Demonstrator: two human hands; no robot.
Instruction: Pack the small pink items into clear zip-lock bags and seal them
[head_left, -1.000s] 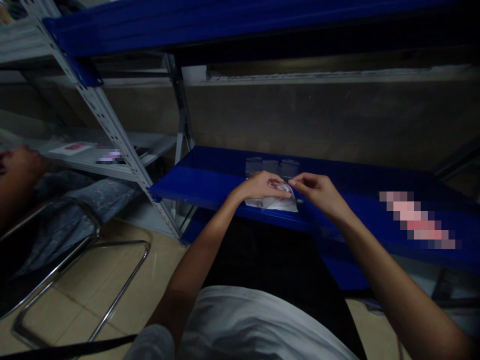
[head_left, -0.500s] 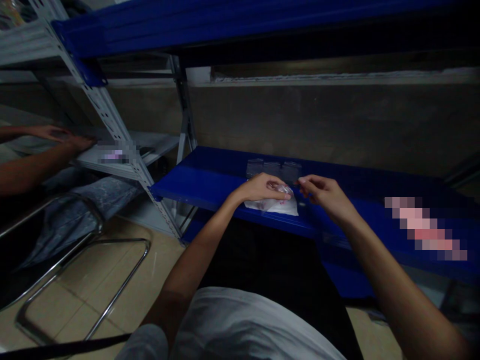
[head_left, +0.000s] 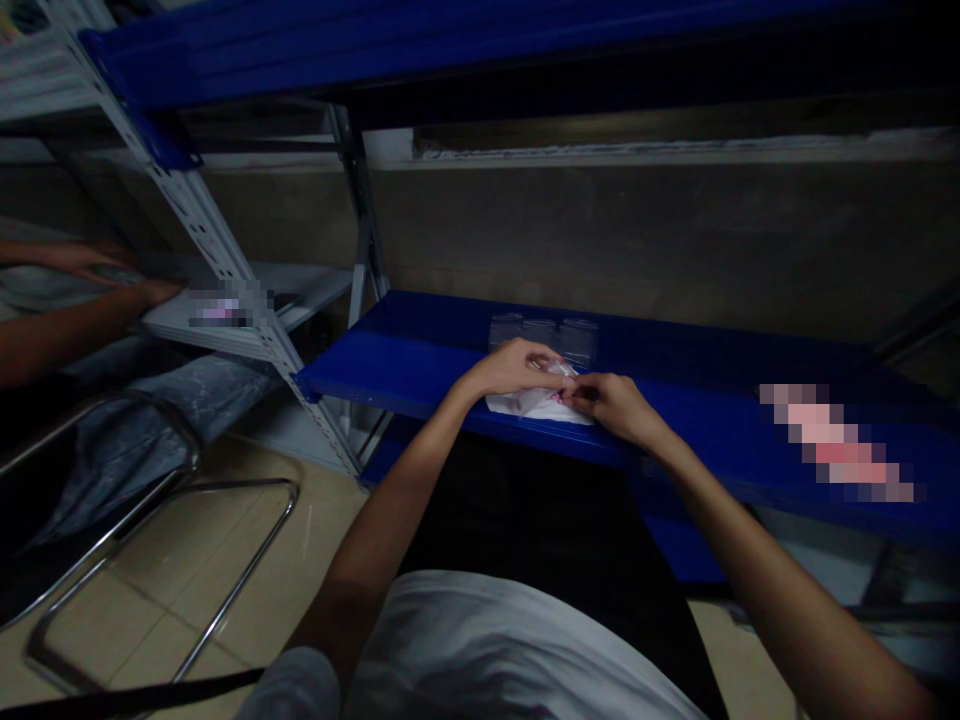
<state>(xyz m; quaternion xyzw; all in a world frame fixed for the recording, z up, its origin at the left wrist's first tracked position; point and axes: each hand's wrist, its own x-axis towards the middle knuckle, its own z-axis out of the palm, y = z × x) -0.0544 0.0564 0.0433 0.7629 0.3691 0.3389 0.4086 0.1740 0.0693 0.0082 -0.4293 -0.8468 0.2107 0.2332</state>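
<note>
My left hand [head_left: 516, 368] rests on a white and clear plastic packet [head_left: 534, 405] lying near the front of a blue metal shelf [head_left: 405, 365], fingers curled over its top. My right hand [head_left: 609, 403] pinches the packet's right end, fingers closed on it. Both hands meet over the packet. What is inside the packet is too dark to make out. Just behind the hands, a row of small clear plastic bags [head_left: 544, 332] stands on the shelf.
A grey slotted upright [head_left: 225, 265] separates the blue shelf from a white shelf [head_left: 247, 315] at left, where another person's hands [head_left: 97, 270] work. A chrome chair frame [head_left: 150, 520] stands on the tiled floor at lower left. A blue beam [head_left: 450, 45] spans overhead.
My right hand has moved left and down from beside the packet onto its right end. The left hand stays on the packet. The other person's hands shifted slightly on the white shelf.
</note>
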